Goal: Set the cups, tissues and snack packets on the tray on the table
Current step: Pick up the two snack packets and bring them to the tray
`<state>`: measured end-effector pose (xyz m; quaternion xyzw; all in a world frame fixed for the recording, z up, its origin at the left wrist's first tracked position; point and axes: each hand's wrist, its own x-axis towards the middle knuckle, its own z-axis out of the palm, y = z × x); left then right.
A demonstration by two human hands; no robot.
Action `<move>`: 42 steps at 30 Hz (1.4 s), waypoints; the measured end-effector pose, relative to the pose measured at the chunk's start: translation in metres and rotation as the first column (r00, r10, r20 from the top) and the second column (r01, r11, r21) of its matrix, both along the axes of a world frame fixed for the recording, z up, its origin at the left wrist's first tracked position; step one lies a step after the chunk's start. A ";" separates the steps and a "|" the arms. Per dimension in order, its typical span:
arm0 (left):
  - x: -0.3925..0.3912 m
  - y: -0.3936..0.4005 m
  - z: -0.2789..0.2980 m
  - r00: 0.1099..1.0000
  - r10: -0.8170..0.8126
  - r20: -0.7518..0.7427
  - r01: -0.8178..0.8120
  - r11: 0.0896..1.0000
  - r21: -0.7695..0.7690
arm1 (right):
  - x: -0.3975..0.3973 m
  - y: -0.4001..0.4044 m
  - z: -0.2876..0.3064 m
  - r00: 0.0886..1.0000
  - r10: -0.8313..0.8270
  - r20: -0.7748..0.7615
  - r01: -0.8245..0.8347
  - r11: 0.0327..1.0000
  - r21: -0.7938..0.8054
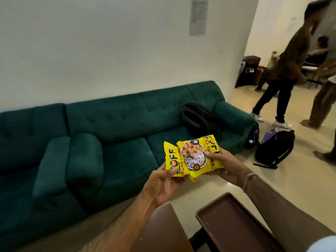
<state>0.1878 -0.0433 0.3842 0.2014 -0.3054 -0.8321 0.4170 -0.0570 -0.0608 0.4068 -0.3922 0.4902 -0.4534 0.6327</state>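
- Left hand: grips the lower end of one yellow snack packet, thumb on its front.
- Right hand: clasps a second yellow packet, which overlaps the first.
- Both packets: held in the air before a green sofa.
- Brown tray: below the hands, bare.

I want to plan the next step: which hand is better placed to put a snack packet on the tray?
Probably the right hand: its forearm lies directly above the brown tray, while the left hand holds its yellow snack packets further aside.
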 end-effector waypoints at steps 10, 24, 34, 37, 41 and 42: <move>0.152 0.043 0.064 0.939 0.283 0.197 -0.246 0.950 -0.190 | 0.169 0.013 0.063 0.985 0.168 0.043 -0.165 0.985 -0.057; 0.369 0.140 -0.012 0.817 0.567 0.108 -0.577 0.805 0.140 | 0.376 0.079 0.007 0.964 0.258 0.070 -0.260 0.965 0.020; 0.450 0.206 -0.112 0.754 0.557 0.347 -0.651 0.703 0.287 | 0.421 0.099 -0.101 0.958 0.285 0.028 -0.283 0.931 0.232; 0.469 0.220 -0.150 0.707 0.552 0.442 -0.701 0.629 0.335 | 0.424 0.102 -0.136 0.953 0.301 0.021 -0.292 0.904 0.313; 0.487 0.239 -0.199 0.657 0.540 0.526 -0.743 0.583 0.330 | 0.418 0.108 -0.183 0.943 0.333 0.017 -0.308 0.852 0.424; 0.490 0.242 -0.212 0.649 0.533 0.543 -0.746 0.584 0.319 | 0.416 0.108 -0.195 0.940 0.342 0.011 -0.311 0.842 0.441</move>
